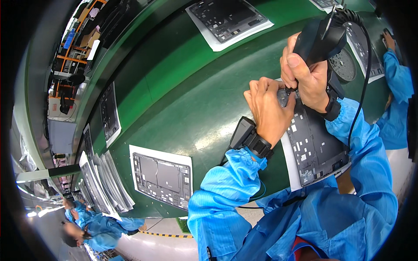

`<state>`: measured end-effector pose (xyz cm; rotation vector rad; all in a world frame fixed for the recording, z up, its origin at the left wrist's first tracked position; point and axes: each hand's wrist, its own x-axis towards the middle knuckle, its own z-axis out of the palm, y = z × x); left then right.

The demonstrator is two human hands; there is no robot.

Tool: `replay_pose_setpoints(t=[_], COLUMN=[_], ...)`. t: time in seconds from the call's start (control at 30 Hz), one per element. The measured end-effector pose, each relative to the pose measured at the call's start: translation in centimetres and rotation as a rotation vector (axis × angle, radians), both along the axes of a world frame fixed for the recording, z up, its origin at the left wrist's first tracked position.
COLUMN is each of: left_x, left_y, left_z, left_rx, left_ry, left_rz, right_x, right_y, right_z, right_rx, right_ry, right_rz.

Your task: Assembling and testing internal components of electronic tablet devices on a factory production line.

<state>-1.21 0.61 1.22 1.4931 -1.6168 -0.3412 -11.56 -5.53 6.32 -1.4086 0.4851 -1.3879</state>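
My right hand (305, 74) grips a dark electric screwdriver (320, 39), its tip pointing down at the upper corner of an open grey tablet chassis (315, 148) lying on a white pad. My left hand (267, 108) rests curled on that same corner, fingers bunched beside the driver tip; whether it pinches something small is hidden. Both wrists carry black straps, and both arms are in blue sleeves. A black cable (363, 87) hangs from the screwdriver past my right forearm.
The green conveyor belt (183, 82) carries more tablet chassis on white pads (162, 176) (228, 19) (109, 113). A stack of pads (102, 182) lies at the left. A round screw dish (344, 65) sits beyond my right hand. Other workers in blue stand at right (398, 82) and lower left (91, 226).
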Motion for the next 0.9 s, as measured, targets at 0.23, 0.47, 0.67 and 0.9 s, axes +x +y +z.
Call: replay_pose_setpoints(t=[0.23, 0.47, 0.67, 0.9], left_x=[0.0, 0.0, 0.1, 1.2], left_y=[-0.2, -0.1, 0.3, -1.7], left_z=[-0.5, -0.2, -0.1, 0.6], left_rx=[-0.043, -0.057, -0.015, 0.192], left_ry=[-0.02, -0.033, -0.03, -0.05], left_rz=[0.016, 0.009, -0.007, -0.049], right_x=[0.3, -0.7, -10.0, -27.6], right_y=[0.2, -0.7, -4.0, 2.4], right_z=[0.3, 0.5, 3.7, 3.7], right_rx=[0.047, -0.002, -0.167, -0.19], right_ry=[-0.068, 0.079, 0.021, 0.271], right_rz=[-0.009, 0.001, -0.137, -0.938])
